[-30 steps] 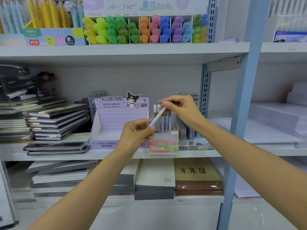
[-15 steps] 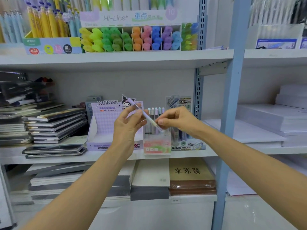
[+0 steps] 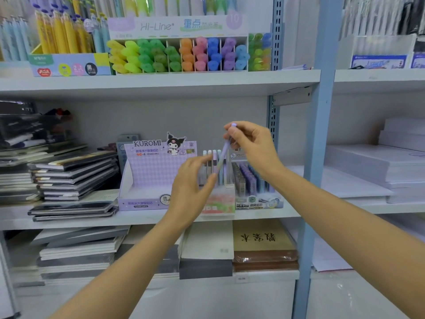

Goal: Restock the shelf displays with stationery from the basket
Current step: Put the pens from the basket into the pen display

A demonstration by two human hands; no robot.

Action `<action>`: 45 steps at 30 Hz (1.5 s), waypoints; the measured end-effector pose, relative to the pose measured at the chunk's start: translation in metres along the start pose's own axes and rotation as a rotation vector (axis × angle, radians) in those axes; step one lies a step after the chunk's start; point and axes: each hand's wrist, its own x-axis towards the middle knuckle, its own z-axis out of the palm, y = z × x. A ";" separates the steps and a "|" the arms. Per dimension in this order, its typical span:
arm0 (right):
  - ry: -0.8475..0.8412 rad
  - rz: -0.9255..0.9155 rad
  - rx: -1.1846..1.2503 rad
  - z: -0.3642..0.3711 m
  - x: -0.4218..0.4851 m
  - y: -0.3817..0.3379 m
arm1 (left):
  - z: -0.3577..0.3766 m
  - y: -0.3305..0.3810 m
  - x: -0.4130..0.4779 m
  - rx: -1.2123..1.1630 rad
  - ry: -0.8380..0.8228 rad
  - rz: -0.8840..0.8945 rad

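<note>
My right hand has its grip clamped on the top of a lilac pen, thumb and fingers pinching just under the cap. The pen slants down and to the left from there. My left hand is raised below it, thumb and forefinger on either side of the pen's lower end; blur keeps me from telling whether that grip is closed on it. Both forearms reach up from below. The pen hangs in front of the upright pens in the clear pen holder on the middle shelf, between the Kuromi box and the lead refill box. The upper shelf sits well above my hands, and the blue post stands near my right wrist.
</note>
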 end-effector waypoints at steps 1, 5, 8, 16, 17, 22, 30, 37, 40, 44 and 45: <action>0.058 0.013 -0.002 -0.002 0.002 0.005 | 0.001 -0.006 -0.005 0.114 -0.048 0.035; 0.114 0.074 -0.095 -0.005 0.002 0.032 | 0.006 -0.028 -0.029 0.377 -0.241 0.081; 0.083 0.091 -0.170 0.000 -0.002 0.052 | 0.011 -0.036 -0.037 0.425 -0.251 0.117; -0.127 0.069 -0.460 0.007 0.011 0.062 | 0.016 -0.042 -0.041 0.478 -0.236 0.143; -0.150 0.089 -0.471 0.007 0.014 0.061 | 0.017 -0.042 -0.041 0.481 -0.233 0.142; -0.102 0.045 -0.546 0.017 0.017 0.064 | 0.021 -0.043 -0.042 0.491 -0.208 0.133; -0.194 0.062 -0.741 0.014 0.011 0.077 | 0.025 -0.043 -0.043 0.526 -0.203 0.126; -0.096 -0.090 -0.514 0.013 -0.037 0.046 | 0.025 -0.037 -0.049 0.491 -0.158 0.177; -0.179 -0.166 -0.384 0.020 -0.085 0.033 | 0.028 -0.043 -0.073 0.453 -0.009 0.203; -0.424 -0.043 -0.296 0.034 -0.154 0.051 | 0.047 -0.068 -0.140 0.404 0.086 0.085; -0.481 0.001 -0.314 0.038 -0.172 0.063 | 0.054 -0.077 -0.161 0.394 0.051 0.052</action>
